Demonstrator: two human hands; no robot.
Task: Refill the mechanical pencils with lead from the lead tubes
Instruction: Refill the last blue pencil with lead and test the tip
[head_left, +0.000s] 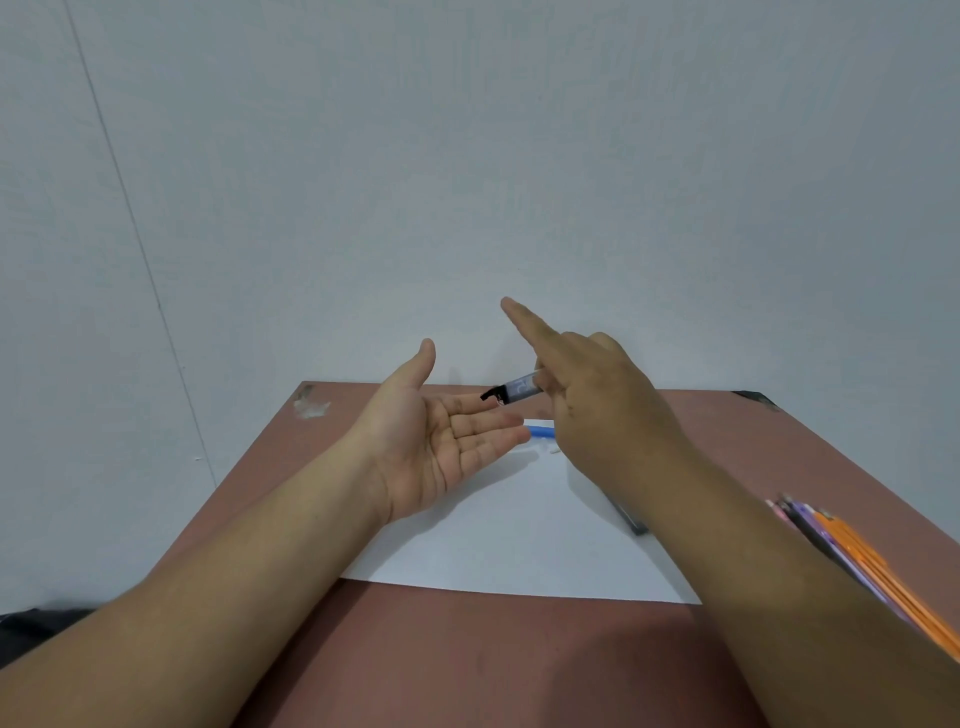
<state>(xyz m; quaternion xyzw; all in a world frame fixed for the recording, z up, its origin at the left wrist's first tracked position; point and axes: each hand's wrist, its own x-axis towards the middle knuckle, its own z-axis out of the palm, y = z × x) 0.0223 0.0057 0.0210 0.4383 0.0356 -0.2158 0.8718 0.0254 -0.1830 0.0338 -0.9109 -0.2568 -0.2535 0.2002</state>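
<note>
My right hand (597, 410) grips a clear lead tube (514, 389) with a black cap, tilted with the cap end down and to the left, its index finger stretched out above. The tube's black end hangs just over the fingertips of my left hand (441, 441), which lies palm up with straight fingers, above the white sheet of paper (519, 535). A blue pencil (541, 431) lies on the paper behind my hands, mostly hidden. A tiny white piece (555, 451) lies beside it.
Several mechanical pencils (841, 551), orange, purple and pink, lie in a bunch at the right of the brown table (467, 660). A dark lead tube (631, 519) lies on the paper under my right forearm. A pale wall stands close behind the table's far edge.
</note>
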